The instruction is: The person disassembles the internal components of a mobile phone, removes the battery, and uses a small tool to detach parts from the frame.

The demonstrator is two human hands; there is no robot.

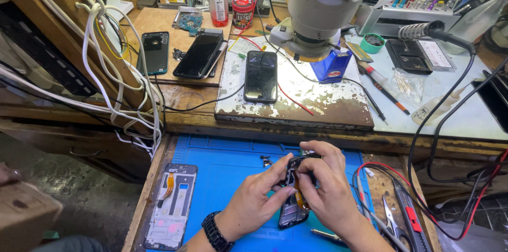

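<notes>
Gripping an opened phone (292,211) over the blue mat (222,170), your left hand (253,199) and right hand (325,186) both clasp it; a phone frame (172,204) lies at the mat's left edge.

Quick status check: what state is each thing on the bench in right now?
Opened phone: back off, held by both hands
Left hand: gripping the opened phone
Right hand: pinching its top end
Phone frame: stripped, lying flat
Black phone: screen dark, under the microscope
Screws: loose on blue mat
</notes>
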